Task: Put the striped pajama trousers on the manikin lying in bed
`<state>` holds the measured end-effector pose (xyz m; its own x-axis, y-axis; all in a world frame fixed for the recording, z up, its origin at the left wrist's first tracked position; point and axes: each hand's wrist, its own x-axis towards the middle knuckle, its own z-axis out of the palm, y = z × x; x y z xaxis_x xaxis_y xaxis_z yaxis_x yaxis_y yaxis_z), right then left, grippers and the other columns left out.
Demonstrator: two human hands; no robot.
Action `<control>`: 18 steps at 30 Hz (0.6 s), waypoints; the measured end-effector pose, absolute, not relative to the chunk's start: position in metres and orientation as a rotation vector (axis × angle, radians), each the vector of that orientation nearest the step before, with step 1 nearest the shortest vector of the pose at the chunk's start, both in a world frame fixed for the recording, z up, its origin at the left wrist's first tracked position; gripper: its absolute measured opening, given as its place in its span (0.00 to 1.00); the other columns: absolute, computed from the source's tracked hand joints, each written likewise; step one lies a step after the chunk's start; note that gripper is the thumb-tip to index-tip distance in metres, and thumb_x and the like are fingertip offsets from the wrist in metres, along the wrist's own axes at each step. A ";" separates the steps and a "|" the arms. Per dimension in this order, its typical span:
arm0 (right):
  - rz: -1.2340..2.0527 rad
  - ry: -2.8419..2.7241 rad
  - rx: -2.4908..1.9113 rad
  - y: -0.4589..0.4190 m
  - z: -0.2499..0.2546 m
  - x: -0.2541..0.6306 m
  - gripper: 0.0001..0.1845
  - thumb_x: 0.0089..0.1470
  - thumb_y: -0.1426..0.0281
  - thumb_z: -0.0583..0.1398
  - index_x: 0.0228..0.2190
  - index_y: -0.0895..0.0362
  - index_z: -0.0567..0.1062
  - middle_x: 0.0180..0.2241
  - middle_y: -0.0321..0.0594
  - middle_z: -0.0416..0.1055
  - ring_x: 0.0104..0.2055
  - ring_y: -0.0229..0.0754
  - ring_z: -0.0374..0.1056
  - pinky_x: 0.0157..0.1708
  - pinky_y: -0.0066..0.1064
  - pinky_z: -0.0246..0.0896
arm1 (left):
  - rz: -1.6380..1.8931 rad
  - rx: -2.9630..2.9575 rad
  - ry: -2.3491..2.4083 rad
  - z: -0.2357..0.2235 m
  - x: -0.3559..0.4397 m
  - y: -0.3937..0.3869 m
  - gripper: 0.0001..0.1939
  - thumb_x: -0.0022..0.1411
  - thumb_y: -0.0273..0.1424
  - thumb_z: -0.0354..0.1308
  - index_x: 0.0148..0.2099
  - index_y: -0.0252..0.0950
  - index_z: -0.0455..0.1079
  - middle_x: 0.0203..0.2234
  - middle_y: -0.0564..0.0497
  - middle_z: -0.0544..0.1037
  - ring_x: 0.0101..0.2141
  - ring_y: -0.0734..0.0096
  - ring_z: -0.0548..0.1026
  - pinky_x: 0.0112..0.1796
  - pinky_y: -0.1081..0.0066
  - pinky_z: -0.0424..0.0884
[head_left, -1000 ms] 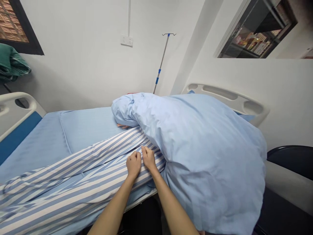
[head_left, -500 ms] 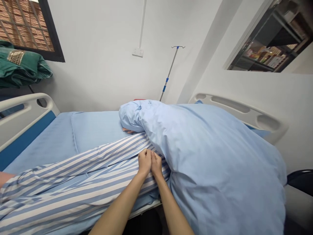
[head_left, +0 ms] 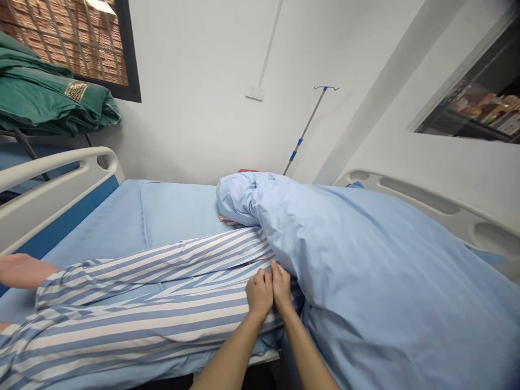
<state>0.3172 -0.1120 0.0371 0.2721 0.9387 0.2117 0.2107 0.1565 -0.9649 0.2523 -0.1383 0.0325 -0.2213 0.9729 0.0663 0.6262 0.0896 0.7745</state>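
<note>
My left hand [head_left: 260,291] and my right hand [head_left: 281,284] are side by side, both closed with the fingers curled under. They rest against the upper leg of blue-and-white striped trousers [head_left: 162,319], worn by a figure lying on the bed. Whatever may be inside my fingers is hidden. Just right of my hands, a light blue quilt [head_left: 365,260] is bunched over the figure's upper body. Fingers of the lying figure's hand [head_left: 229,220] poke out under its far edge. A bare ankle [head_left: 28,271] shows at the left.
The bed [head_left: 179,203] has a pale footboard [head_left: 60,189] on the left and a headboard [head_left: 426,197] on the right. Behind stand an IV pole [head_left: 311,122] and a wall socket [head_left: 255,93]. Green folded fabric [head_left: 49,97] lies beyond the footboard, under a barred window [head_left: 77,38].
The view has swung left, so the scene sits farther right and more of the bare ankle shows. My hands stay closed together on the striped trousers.
</note>
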 end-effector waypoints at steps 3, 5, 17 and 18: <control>0.663 -1.331 -1.425 -0.111 0.057 0.321 0.26 0.48 0.48 0.51 0.16 0.55 0.57 0.14 0.29 0.51 0.20 0.34 0.48 0.20 0.27 0.49 | 0.923 1.593 1.868 0.035 0.249 -0.143 0.17 0.64 0.36 0.40 0.34 0.40 0.70 0.29 0.49 0.77 0.33 0.69 0.73 0.32 0.72 0.58; 0.543 -1.445 -1.459 -0.110 0.066 0.325 0.25 0.51 0.49 0.50 0.16 0.56 0.58 0.14 0.30 0.52 0.20 0.35 0.49 0.21 0.27 0.49 | 0.902 1.607 1.857 0.035 0.249 -0.145 0.17 0.63 0.35 0.41 0.33 0.40 0.70 0.29 0.50 0.78 0.33 0.68 0.73 0.33 0.72 0.59; 0.337 -1.529 -1.642 -0.109 0.030 0.335 0.26 0.51 0.49 0.45 0.18 0.56 0.65 0.19 0.42 0.68 0.23 0.41 0.59 0.26 0.31 0.54 | 0.927 1.673 1.675 0.037 0.235 -0.150 0.17 0.60 0.35 0.41 0.30 0.41 0.71 0.28 0.48 0.78 0.33 0.66 0.73 0.34 0.69 0.63; 0.332 -1.526 -1.646 -0.110 0.031 0.335 0.26 0.51 0.50 0.45 0.18 0.56 0.66 0.20 0.43 0.69 0.23 0.42 0.60 0.27 0.31 0.55 | 0.950 1.661 1.636 0.040 0.230 -0.155 0.17 0.59 0.35 0.41 0.28 0.41 0.70 0.26 0.49 0.77 0.32 0.66 0.73 0.34 0.68 0.63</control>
